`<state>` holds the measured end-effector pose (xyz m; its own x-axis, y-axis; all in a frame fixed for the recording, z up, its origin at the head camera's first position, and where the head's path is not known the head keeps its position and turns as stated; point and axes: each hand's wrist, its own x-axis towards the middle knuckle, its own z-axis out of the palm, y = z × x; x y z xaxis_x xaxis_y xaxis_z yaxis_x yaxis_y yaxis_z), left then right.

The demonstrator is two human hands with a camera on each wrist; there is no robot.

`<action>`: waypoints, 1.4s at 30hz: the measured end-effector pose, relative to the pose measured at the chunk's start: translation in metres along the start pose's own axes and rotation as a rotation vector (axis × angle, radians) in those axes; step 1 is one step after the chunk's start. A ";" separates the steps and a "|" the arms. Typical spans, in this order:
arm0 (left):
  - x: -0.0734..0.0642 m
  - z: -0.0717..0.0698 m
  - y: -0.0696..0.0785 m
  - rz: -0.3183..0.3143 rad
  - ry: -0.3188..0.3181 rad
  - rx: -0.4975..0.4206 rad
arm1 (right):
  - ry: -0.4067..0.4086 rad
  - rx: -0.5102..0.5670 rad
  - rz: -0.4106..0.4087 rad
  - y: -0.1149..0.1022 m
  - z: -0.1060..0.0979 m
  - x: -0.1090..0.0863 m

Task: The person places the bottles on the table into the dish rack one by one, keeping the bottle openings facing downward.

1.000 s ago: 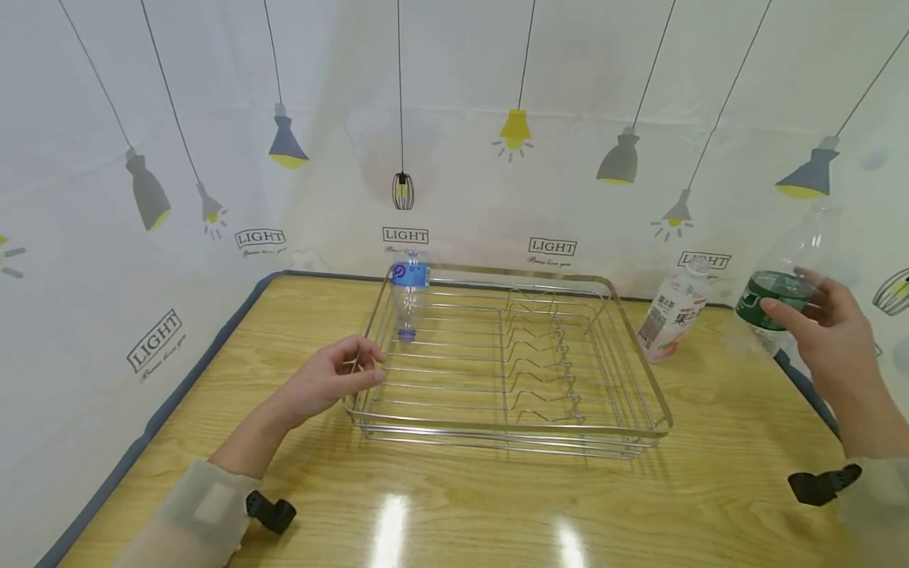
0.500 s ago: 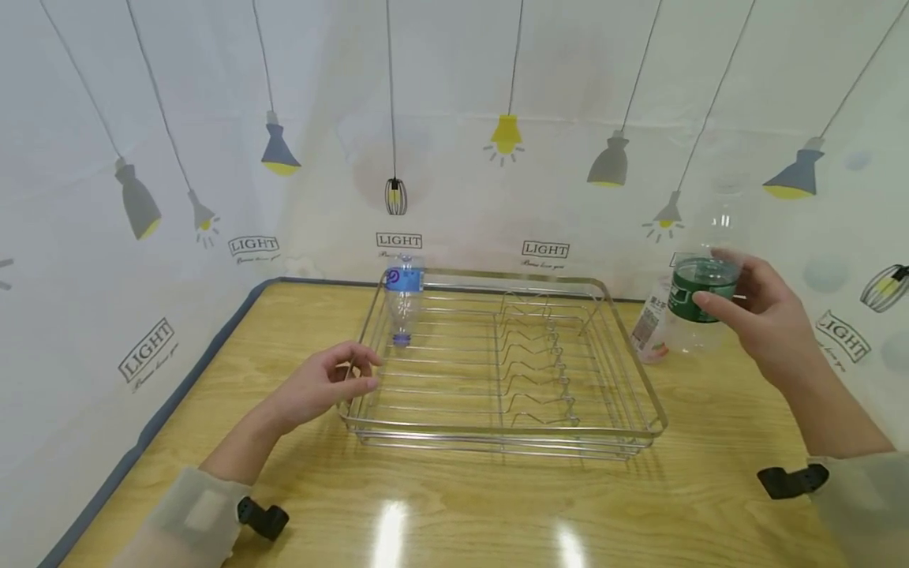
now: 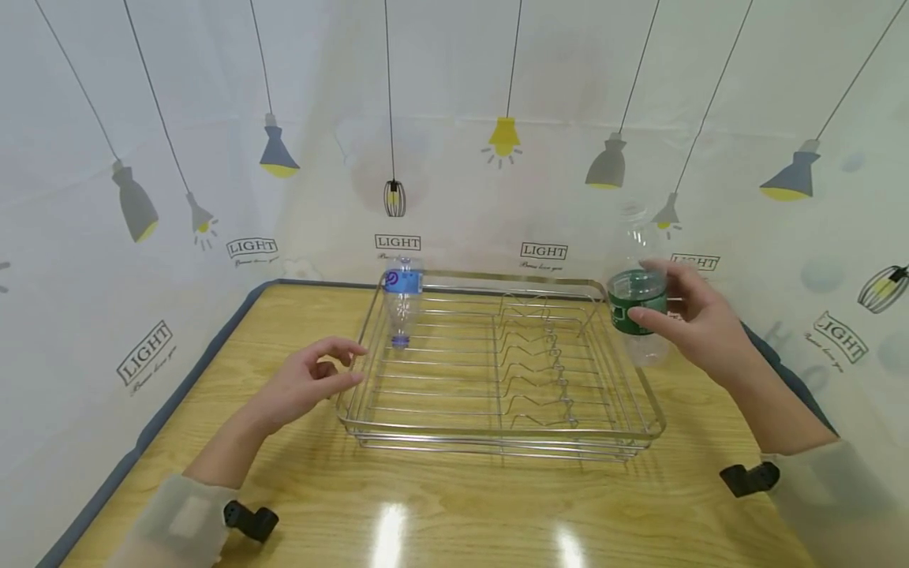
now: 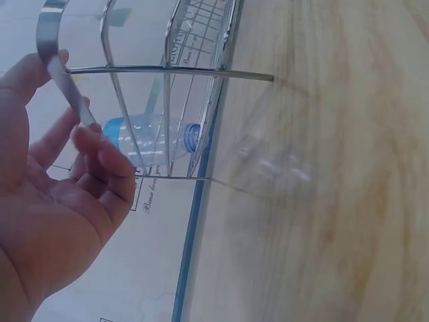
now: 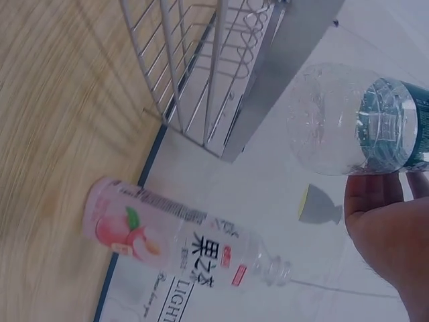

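Note:
My right hand (image 3: 699, 323) grips a clear plastic bottle (image 3: 639, 304) with a green label, held upright in the air beside the far right corner of the wire dish rack (image 3: 497, 431). In the right wrist view its base shows near the rack's rim. My left hand (image 3: 301, 386) is at the rack's left rim, with loosely bent fingers; whether they touch the metal is unclear. Inside the rack's far left corner, a clear bottle (image 3: 402, 304) with a blue label leans upside down, its purple cap at the bottom.
A peach drink bottle (image 5: 154, 231) stands on the wooden table (image 3: 440, 505) right of the rack; in the head view my right hand and the held bottle mostly hide it. A lamp-printed cloth (image 3: 454, 181) hangs behind and at the sides.
My right hand has carried the green-labelled bottle leftward from the far right, past the peach drink bottle to the rack's right side. My left hand has shifted slightly left.

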<state>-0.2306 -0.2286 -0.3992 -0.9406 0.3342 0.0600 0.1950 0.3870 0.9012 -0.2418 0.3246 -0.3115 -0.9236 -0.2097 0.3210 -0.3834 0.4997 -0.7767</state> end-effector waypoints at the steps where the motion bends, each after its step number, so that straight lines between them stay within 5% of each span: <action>1: 0.000 -0.001 0.001 0.006 0.012 0.000 | -0.012 -0.010 -0.002 -0.002 0.003 0.001; 12: 0.009 -0.001 0.044 0.165 0.084 -0.013 | -0.129 -0.042 -0.025 -0.031 0.032 0.005; 20: 0.026 0.020 0.076 0.231 -0.019 -0.062 | -0.190 -0.100 -0.096 -0.043 0.052 0.005; 31: 0.055 0.059 0.102 0.279 -0.158 -0.095 | -0.239 -0.155 -0.183 -0.050 0.067 0.003; 42: 0.068 0.078 0.114 0.206 -0.252 -0.116 | -0.312 -0.215 -0.238 -0.051 0.076 0.000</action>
<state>-0.2504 -0.0951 -0.3256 -0.7836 0.6026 0.1511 0.3272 0.1935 0.9249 -0.2219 0.2355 -0.3133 -0.7773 -0.5671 0.2724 -0.6072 0.5630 -0.5606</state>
